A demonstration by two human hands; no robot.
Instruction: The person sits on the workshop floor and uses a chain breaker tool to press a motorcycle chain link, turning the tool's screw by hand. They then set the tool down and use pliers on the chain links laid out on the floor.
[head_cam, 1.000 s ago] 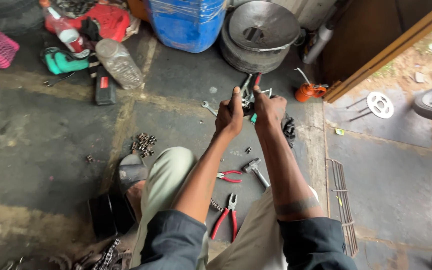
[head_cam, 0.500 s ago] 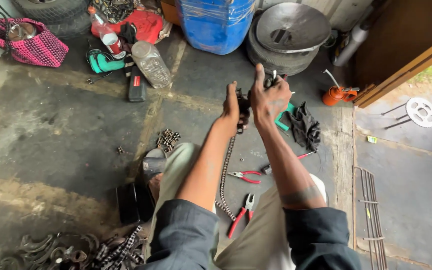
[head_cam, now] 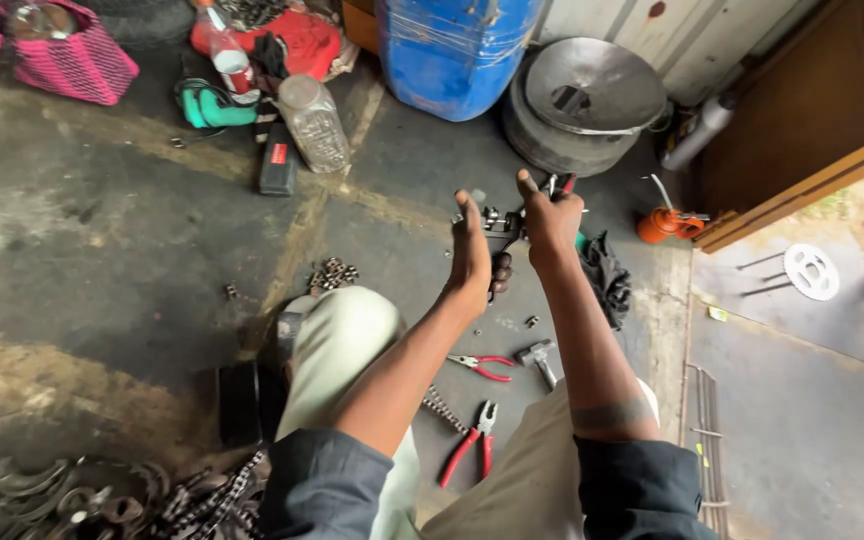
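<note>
Since half a second ago both hands have stayed raised, the chain tool between them. Left hand (head_cam: 472, 255) wraps its fingers around the dark chain tool (head_cam: 500, 235); right hand (head_cam: 549, 222) grips red-handled pliers (head_cam: 562, 185) at its far end, above the floor (head_cam: 102, 250).

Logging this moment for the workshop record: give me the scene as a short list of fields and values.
setting: stained concrete floor, person seated
left hand: raised, gripping a small dark metal tool
right hand: gripping the same tool's red handles from the other side
chain: on the floor between the legs
floor tools: red pliers, smaller red pliers, hammer
behind: blue drum, metal basin, orange oil can, pink basket
</note>
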